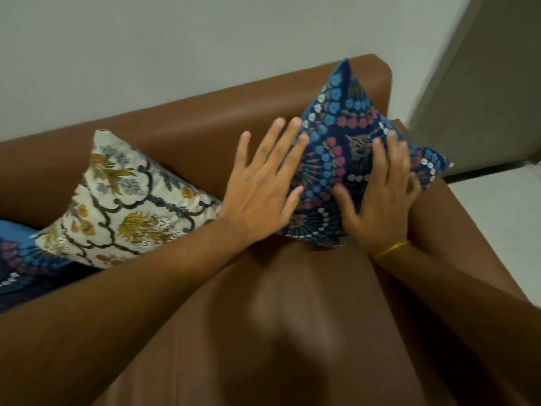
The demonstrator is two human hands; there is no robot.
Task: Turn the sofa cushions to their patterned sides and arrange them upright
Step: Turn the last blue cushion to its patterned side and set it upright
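A dark blue cushion (345,133) with blue and pink flower rings stands upright in the right corner of the brown sofa (222,112), patterned side facing me. My right hand (380,197) lies flat on its front, fingers spread. My left hand (260,189) is open at its left edge, fingertips touching the fabric. A cream cushion (126,197) with yellow and blue flowers leans against the backrest to the left, pattern showing. Another blue patterned cushion (20,259) is partly cut off at the far left.
The sofa's right armrest (456,230) runs beside the blue cushion. A white wall (175,39) rises behind the backrest. A grey wall and pale floor (497,206) lie to the right. The seat (278,332) in front is bare leather.
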